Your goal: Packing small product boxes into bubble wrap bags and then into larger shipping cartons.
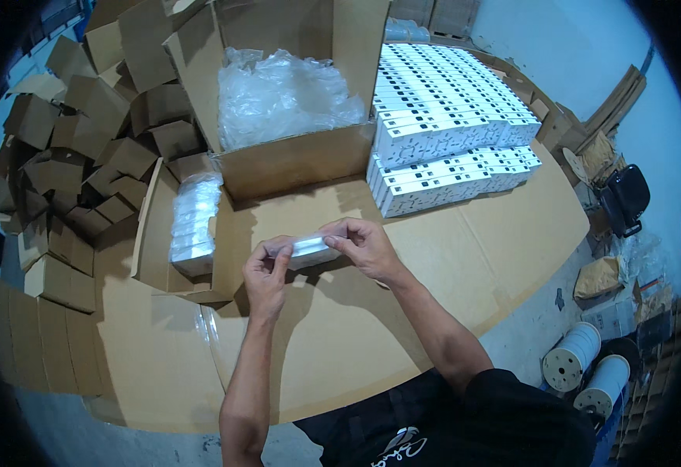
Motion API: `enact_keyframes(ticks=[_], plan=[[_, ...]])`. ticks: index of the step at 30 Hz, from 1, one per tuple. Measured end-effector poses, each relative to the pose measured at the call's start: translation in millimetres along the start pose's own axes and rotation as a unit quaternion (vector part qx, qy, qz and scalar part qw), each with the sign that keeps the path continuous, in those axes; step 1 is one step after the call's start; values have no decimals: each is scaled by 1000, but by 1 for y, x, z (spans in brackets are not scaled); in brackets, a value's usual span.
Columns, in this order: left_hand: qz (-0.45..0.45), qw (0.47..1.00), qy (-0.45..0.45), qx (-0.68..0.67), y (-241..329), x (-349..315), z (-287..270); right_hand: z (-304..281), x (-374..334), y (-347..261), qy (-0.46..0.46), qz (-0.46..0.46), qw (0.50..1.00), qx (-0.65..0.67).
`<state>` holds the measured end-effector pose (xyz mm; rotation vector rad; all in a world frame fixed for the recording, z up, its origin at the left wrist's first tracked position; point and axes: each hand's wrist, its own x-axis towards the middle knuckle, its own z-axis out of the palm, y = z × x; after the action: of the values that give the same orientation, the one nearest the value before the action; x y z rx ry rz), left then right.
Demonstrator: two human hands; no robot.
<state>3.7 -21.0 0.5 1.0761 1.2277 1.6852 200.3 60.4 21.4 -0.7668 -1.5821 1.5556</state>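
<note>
Left hand (264,279) and right hand (369,247) pinch opposite ends of a small white box (308,256) in clear film (309,244), inward from the near edge of the cardboard-covered table (504,257). Overpulling might tear the film; a slack grip might drop the box beside the shallow carton (156,229).

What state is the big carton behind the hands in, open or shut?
Open: the big carton has its flaps standing up, with crumpled clear plastic showing inside. Cannot tell how deep it goes.
</note>
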Motion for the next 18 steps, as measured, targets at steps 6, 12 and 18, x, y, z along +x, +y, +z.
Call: enact_keyframes(ticks=[6, 12, 18], plan=[[11, 998, 52, -14, -6, 3, 0, 4, 5, 15, 30, -44, 998, 46], [-14, 997, 62, -40, -12, 6, 1, 16, 2, 6, 70, -96, 988, 103], [3, 995, 78, -61, -6, 5, 5, -5, -4, -12, -17, -185, 980, -75]])
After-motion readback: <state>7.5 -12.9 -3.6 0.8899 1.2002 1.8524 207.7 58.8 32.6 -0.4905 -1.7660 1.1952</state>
